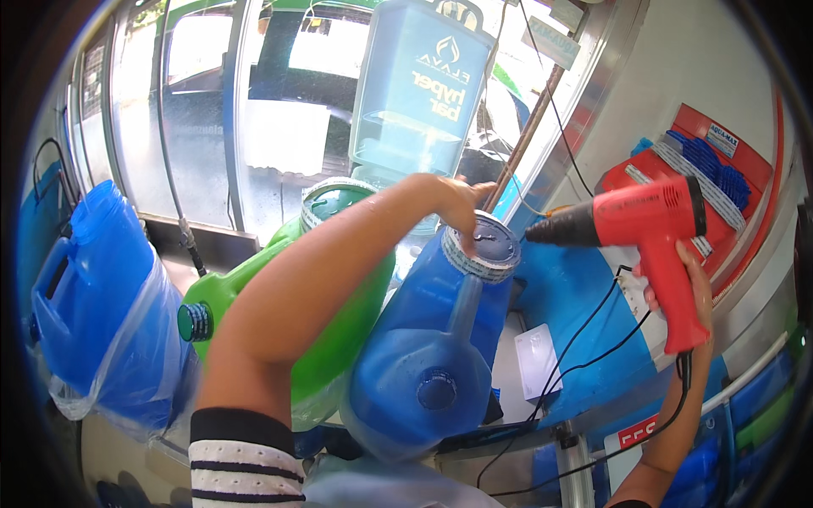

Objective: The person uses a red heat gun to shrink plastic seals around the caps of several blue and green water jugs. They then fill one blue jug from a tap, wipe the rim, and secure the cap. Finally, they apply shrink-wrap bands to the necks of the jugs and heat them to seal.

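Observation:
My right hand point(689, 286) grips the handle of a red heat gun point(648, 216). Its dark nozzle points left at the capped mouth of a blue plastic water jug point(419, 355). My left hand point(460, 203) reaches over that mouth, fingers bent at the left rim of the dark cap point(486, 241), which has a printed seal band around it. Whether the fingers press on the cap is hard to tell. Under my left forearm stands a green jug point(343, 343), its wide mouth covered and banded too, with a small dark green cap on its side.
At the left stands an open blue jug point(108, 286) partly wrapped in clear plastic. A translucent blue container point(419, 95) is behind the jugs, near the window. Black cords point(571, 368) hang at the right. A red wall holder point(692, 165) contains blue banded items. A white card point(537, 362) lies beside the jug.

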`<action>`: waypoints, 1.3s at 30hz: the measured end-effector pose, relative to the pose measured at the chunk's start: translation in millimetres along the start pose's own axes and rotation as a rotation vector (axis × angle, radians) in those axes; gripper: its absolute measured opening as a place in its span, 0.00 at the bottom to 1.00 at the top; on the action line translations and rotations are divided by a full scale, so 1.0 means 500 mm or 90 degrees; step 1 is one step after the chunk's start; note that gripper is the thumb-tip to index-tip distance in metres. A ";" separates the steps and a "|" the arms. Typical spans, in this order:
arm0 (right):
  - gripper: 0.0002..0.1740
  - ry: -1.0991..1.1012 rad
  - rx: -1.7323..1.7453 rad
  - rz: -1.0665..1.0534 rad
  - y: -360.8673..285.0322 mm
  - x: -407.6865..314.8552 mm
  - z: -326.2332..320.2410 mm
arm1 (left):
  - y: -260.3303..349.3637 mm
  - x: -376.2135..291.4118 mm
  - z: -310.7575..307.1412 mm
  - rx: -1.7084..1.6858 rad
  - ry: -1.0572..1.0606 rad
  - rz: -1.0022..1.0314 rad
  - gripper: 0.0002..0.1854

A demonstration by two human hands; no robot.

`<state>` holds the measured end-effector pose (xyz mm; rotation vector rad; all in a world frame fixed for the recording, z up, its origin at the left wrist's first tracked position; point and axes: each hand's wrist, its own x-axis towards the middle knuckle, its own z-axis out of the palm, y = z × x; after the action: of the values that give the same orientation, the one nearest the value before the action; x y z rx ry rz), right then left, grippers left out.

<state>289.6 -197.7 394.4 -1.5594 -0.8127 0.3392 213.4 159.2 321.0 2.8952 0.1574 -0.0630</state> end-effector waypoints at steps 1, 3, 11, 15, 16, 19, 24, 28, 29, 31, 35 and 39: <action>0.29 -0.011 0.000 0.004 -0.009 0.019 0.009 | -0.019 -0.006 -0.004 0.026 -0.042 -0.041 0.71; 0.28 -0.045 -0.005 0.000 -0.028 0.056 0.030 | -0.058 -0.027 0.020 -0.023 -0.005 -0.007 0.67; 0.29 -0.137 -0.061 0.008 -0.069 0.129 0.118 | -0.101 -0.020 0.106 -0.075 0.124 0.014 0.31; 0.29 -0.209 -0.079 -0.035 -0.084 0.109 0.147 | -0.092 -0.016 0.099 -0.070 0.113 -0.005 0.26; 0.29 -0.200 -0.099 -0.034 -0.088 0.099 0.150 | -0.088 -0.018 0.093 -0.067 0.100 -0.010 0.27; 0.30 -0.194 -0.132 -0.025 -0.096 0.054 0.147 | -0.073 -0.027 0.068 -0.062 0.054 -0.027 0.39; 0.31 -0.149 -0.093 -0.026 -0.086 -0.020 0.118 | -0.044 -0.013 0.028 -0.006 0.078 -0.026 0.47; 0.30 -0.140 -0.108 -0.037 -0.080 -0.059 0.071 | -0.017 0.036 0.026 0.014 0.177 0.112 0.38; 0.30 -0.111 -0.100 -0.031 -0.074 -0.067 0.059 | -0.007 0.050 0.032 0.011 0.191 0.156 0.37; 0.31 -0.061 -0.094 -0.035 -0.054 -0.077 0.038 | 0.015 0.076 0.047 0.041 0.146 0.220 0.32; 0.34 0.012 -0.067 -0.048 -0.021 -0.100 0.001 | 0.044 0.109 0.061 0.044 0.026 0.231 0.28; 0.35 0.022 -0.025 -0.070 0.006 -0.134 -0.010 | 0.056 0.126 0.056 0.117 0.006 0.101 0.26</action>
<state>246.2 -245.9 376.4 -1.5455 -0.8792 0.2167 278.2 131.7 297.0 3.0799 -0.0803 -0.0369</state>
